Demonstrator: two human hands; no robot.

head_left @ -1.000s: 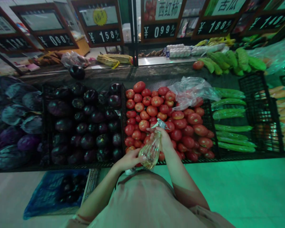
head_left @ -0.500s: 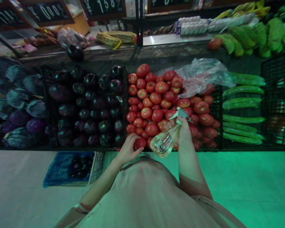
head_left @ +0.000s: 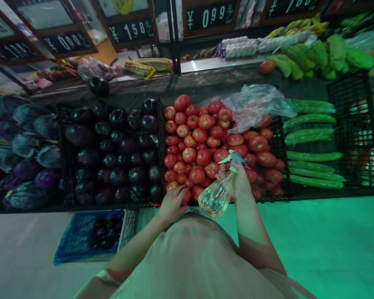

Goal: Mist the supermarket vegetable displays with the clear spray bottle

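The right hand (head_left: 239,180) is wrapping its fingers tightly around a plastic spray bottle (head_left: 216,198), while the left hand (head_left: 172,203) is curling its fingers over a tomato (head_left: 186,197), with more tomatoes (head_left: 199,153) heaped just beyond them in a black crate (head_left: 279,145).

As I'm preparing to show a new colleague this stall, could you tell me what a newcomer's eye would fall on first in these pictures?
The heap of red tomatoes at the centre stands out most, with glossy dark eggplants to its left and long green cucumbers to its right. At its front edge, the right hand grips a clear plastic spray bottle, and the left hand rests against a tomato. Black price boards line the top.
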